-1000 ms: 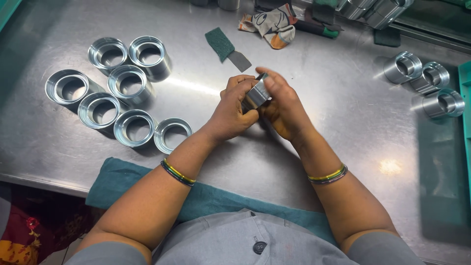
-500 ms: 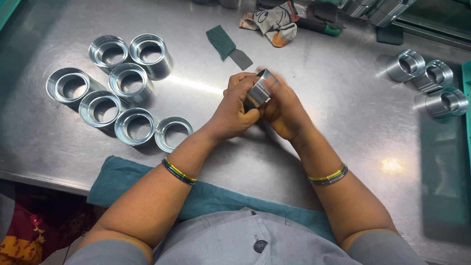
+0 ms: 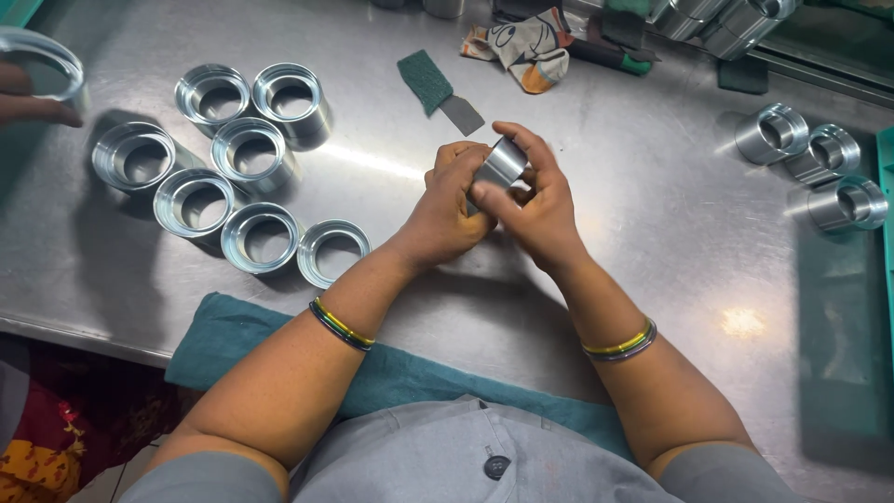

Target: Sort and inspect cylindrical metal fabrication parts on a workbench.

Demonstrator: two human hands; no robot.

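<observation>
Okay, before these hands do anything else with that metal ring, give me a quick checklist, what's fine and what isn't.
1. Metal ring held by both hands: ok, left hand and right hand both grip it.
2. Ring lifted off the steel table: ok.
3. Green scrub pad within reach: ok, lying just beyond the hands.
4. Upright rings on the left clear of the hands: ok.
5. Another person's hand at the far left edge: not ok, close to the ring group.
6. Held ring's surface finish: cannot tell.

Both forearms converge at centre. Left hand and right hand meet, fingers curled closed in a shared grasp; bangles on both wrists.
</observation>
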